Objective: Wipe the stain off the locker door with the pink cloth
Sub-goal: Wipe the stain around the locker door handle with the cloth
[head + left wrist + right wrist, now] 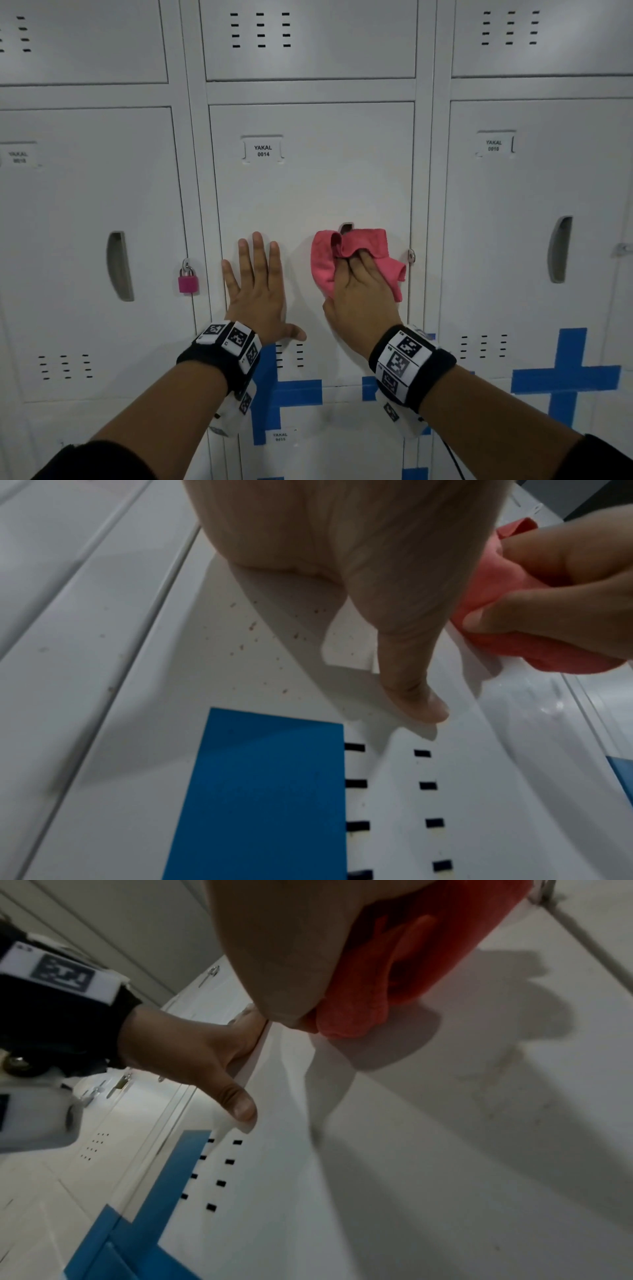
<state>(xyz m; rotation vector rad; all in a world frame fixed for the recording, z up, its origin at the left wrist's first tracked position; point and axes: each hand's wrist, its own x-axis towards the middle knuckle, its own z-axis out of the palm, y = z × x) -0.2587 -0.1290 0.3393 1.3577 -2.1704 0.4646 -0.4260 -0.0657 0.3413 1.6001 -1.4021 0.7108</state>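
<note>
The grey locker door (308,192), labelled YAKAL 0014, fills the middle of the head view. My left hand (257,274) lies flat on its lower left part, fingers straight and spread, thumb (418,696) pressed to the metal. My right hand (359,284) grips the bunched pink cloth (325,260) and holds it against the door beside the handle recess (346,226), with the fingers tucked into its folds. Small brown specks (253,626) dot the door near my left palm. A faint yellowish smear (496,1069) shows below the cloth (394,974).
A pink padlock (188,281) hangs between the left locker and this door. A bare metal hasp (411,255) sits at the door's right edge. Blue tape crosses (565,377) mark the lower lockers. Vent slots (289,354) lie below my left wrist.
</note>
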